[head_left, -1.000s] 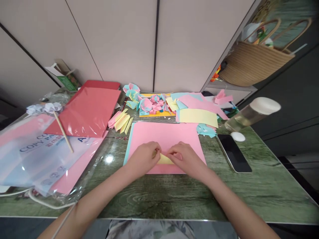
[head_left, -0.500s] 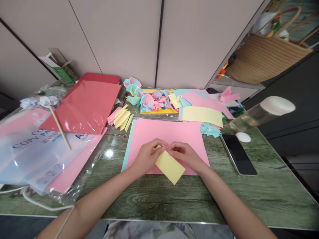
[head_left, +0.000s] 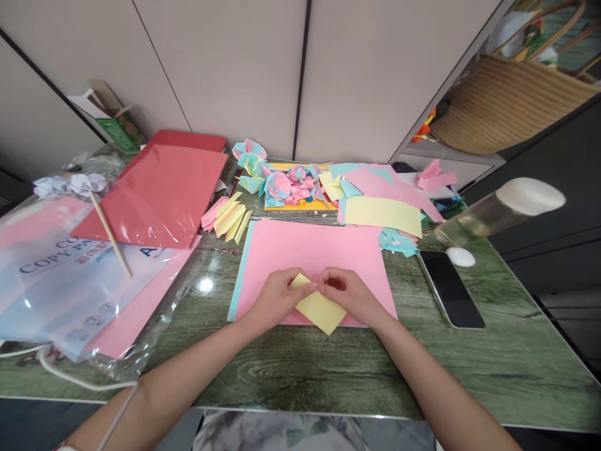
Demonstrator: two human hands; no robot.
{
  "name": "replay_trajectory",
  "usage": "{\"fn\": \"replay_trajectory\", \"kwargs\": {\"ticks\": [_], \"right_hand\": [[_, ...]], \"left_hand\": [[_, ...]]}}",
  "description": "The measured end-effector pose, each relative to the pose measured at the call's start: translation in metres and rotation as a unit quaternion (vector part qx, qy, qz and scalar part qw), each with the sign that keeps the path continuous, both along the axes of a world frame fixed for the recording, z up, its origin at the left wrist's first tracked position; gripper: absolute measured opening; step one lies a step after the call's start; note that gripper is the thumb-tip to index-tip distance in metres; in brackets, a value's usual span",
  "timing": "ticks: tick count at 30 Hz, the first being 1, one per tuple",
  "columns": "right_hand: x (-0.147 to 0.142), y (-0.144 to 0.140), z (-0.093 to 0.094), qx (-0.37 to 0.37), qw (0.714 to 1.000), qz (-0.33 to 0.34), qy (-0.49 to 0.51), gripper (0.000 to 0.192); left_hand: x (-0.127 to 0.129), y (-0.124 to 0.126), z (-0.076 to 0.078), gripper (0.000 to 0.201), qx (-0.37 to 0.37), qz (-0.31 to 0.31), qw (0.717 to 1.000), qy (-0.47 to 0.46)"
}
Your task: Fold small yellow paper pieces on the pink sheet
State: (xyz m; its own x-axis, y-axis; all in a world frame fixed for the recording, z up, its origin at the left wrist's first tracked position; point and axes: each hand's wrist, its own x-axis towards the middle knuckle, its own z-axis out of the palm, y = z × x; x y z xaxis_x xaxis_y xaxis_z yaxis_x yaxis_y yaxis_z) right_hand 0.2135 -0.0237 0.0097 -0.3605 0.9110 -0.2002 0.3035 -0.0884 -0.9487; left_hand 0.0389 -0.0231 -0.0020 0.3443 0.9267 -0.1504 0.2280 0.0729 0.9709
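A small yellow paper piece [head_left: 319, 309] is pinched at its top edge between my left hand [head_left: 277, 297] and my right hand [head_left: 350, 296]. It hangs tilted just above a large pink sheet [head_left: 313, 250] that lies flat on the green wood-grain table [head_left: 493, 357]. A blue sheet edge shows under the pink one at its left side. Both hands' fingertips meet at the paper's upper corner.
A black phone [head_left: 449, 288] and a white pebble-like object [head_left: 461, 256] lie to the right, by a capped glass jar [head_left: 498, 212]. Folded yellow and pink strips [head_left: 228, 219], paper flowers [head_left: 282, 185] and cut sheets lie behind. A red paper pack [head_left: 159, 194] and copy-paper bag [head_left: 70, 275] lie left.
The yellow paper was lifted from under my hands and unfolded downward, then drawn back closer to my fingers; it now shows shorter. The view shifted slightly.
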Motion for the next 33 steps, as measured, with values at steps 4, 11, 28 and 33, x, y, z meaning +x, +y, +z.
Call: {"fn": "replay_trajectory", "kwargs": {"ticks": [4, 11, 28, 33], "right_hand": [[0.004, 0.003, 0.001, 0.004, 1.0, -0.011, 0.003, 0.013], [0.018, 0.008, 0.005, 0.006, 1.0, -0.016, 0.008, 0.011], [0.015, 0.004, 0.001, 0.017, 1.0, -0.022, 0.003, 0.022], [0.013, 0.001, 0.003, 0.02, 1.0, -0.001, -0.019, 0.018]], "left_hand": [[-0.005, 0.004, 0.002, 0.024, 0.005, 0.04, 0.999, -0.021], [-0.017, 0.015, 0.004, 0.026, -0.009, 0.074, 0.995, -0.071], [-0.009, 0.009, 0.005, 0.02, -0.049, 0.01, 0.995, -0.081], [-0.007, 0.004, 0.007, 0.015, -0.076, -0.071, 0.991, -0.079]]}}
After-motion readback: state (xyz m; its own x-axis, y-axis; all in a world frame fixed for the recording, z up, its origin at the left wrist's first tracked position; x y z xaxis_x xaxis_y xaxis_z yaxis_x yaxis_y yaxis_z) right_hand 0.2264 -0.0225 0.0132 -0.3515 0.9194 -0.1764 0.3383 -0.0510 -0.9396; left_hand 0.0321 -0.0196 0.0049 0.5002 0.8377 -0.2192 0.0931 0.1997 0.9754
